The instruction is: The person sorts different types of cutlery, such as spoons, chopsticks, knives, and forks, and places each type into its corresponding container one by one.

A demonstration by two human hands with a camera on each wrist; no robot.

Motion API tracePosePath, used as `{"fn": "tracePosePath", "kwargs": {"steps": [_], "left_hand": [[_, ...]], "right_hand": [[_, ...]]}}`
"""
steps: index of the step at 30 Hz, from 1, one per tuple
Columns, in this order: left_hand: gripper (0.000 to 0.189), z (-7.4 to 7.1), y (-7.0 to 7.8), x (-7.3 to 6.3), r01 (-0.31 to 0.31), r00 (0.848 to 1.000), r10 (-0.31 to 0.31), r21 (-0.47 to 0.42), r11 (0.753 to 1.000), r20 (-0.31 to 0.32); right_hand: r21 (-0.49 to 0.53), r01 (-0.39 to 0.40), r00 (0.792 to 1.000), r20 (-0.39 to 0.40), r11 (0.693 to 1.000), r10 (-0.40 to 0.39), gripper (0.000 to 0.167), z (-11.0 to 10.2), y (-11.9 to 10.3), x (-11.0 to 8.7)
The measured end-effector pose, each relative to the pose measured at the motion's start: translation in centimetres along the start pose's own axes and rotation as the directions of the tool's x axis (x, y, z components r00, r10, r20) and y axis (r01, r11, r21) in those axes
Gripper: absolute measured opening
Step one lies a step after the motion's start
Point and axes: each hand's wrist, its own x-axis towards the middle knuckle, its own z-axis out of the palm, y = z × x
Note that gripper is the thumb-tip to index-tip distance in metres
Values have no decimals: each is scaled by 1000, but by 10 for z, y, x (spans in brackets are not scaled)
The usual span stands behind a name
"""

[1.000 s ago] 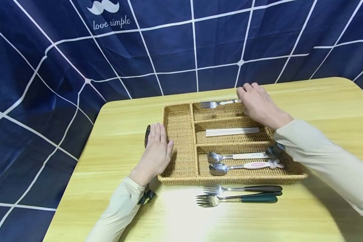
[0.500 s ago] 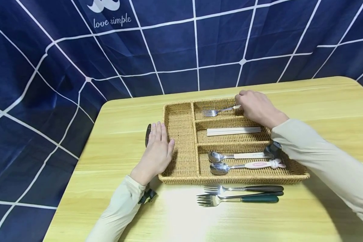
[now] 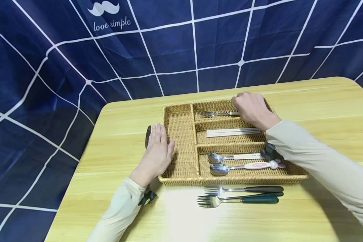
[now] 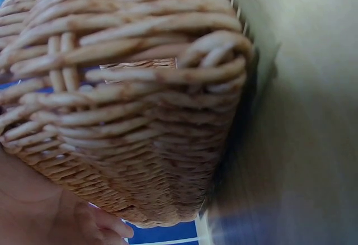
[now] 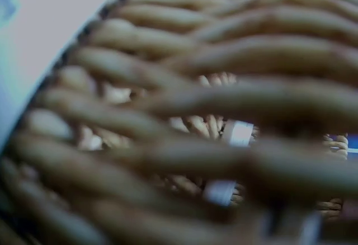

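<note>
My right hand reaches into the back right compartment of a wicker cutlery tray and pinches the pale handle of a fork, whose tines point left. Its fingertips are hidden behind the hand. My left hand lies with straight fingers along the tray's left rim; in the left wrist view that hand shows beside the woven wall. White chopsticks lie in the middle compartment. Two spoons with light handles rest in the front one. Wicker fills the right wrist view.
Forks with dark handles lie on the wooden table before the tray, tines left. A dark rounded thing shows just beyond my left hand. A navy curtain with white lines hangs behind the table.
My right hand has come down and slightly left with the fork, from over the back rim into the back compartment. My left hand stays at the left rim.
</note>
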Motion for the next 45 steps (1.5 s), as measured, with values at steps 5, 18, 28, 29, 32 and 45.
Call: {"fn": "tracePosePath", "kwargs": {"steps": [5,18,28,29,32,45], "left_hand": [[64,1,1,0,-2,1000,2,5,1000,2],[65,0,1,-1,-3,1000,3,7,1000,-4],[64,-2,0,0,4,1000,-4,1,1000,2],[64,-2,0,0,3,1000,-3,0,1000,-1],[64,-2,0,-1,1,1000,-1,-1,1000,-3],[64,-2,1,-1,-4,1000,4,6,1000,-2]], "right_hand": [[49,-35,999,-30,998,37,25,-3,1,-5],[180,-33,998,-39,983,41,25,-67,-19,-35],[216,94,987,-147,972,-62,21,-90,-51,-81],[216,99,986,-156,971,-66,21,-90,-53,-84],[221,104,983,-174,970,-65,27,-89,-56,-93],[196,174,952,-285,965,-113,47,-85,-84,-151]]}}
